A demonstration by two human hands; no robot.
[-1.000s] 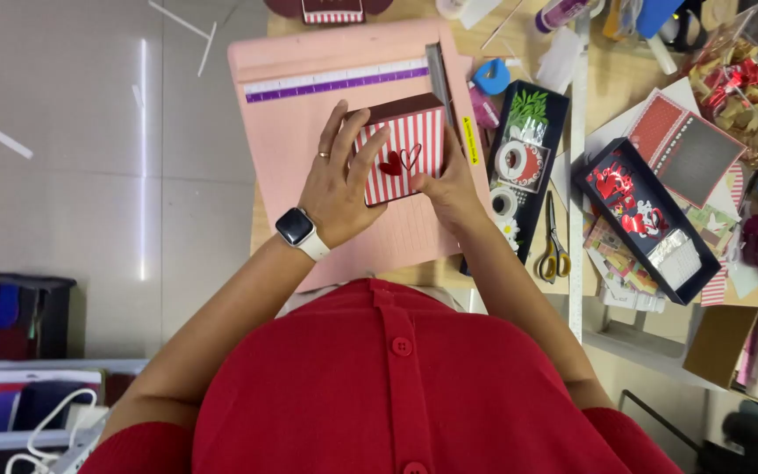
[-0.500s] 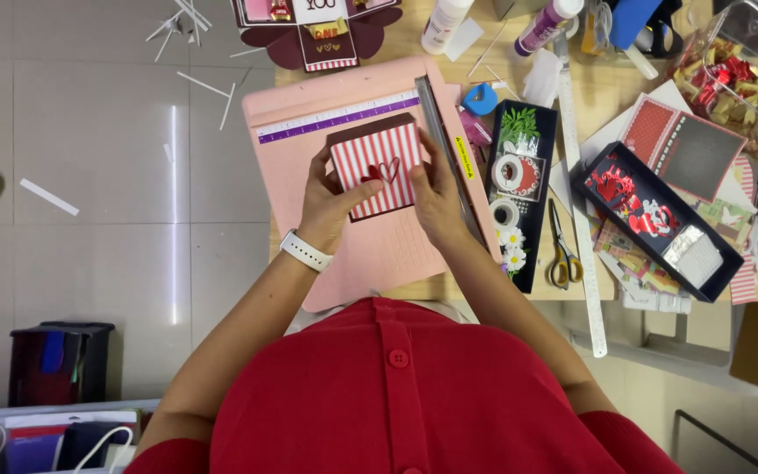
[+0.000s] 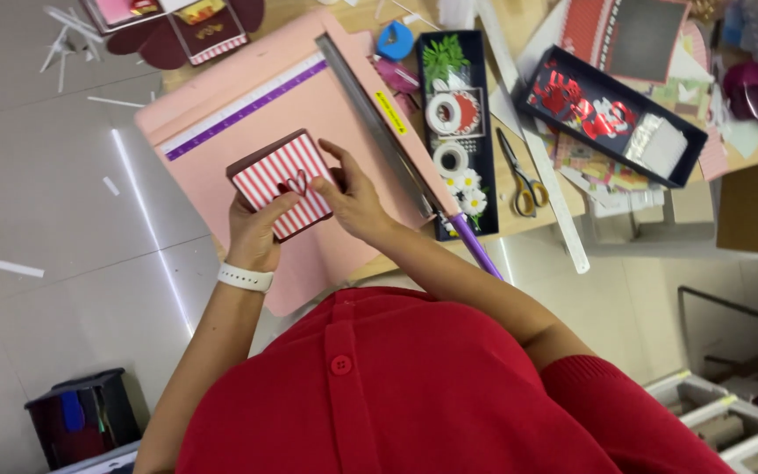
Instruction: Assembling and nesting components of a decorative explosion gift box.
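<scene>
The wooden bench (image 3: 519, 230) carried a large pale-pink cutting mat (image 3: 247, 118) with a purple ruled strip, and this mat served as the landmark. A long grey metal ruler (image 3: 370, 123) lay slanted along the mat's right edge. Just right of the mat sat a narrow black tray (image 3: 429, 149) holding tape rolls and white paper daisies, and further right a black rectangular box (image 3: 611, 88) of red trimmings. Between these two lay a pair of yellow-handled scissors (image 3: 524, 180).

Over the mat's middle, the small box with red-and-white striped top, dark maroon sides and a heart outline (image 3: 284, 184) was held tilted, above the mat's surface. The left hand (image 3: 254, 235), a white band at its wrist, gripped the box's lower left corner with the thumb laid across the striped face. The right hand (image 3: 354, 197) pinched the box's right edge, fingers curled, the forefinger raised along the upper edge.
</scene>
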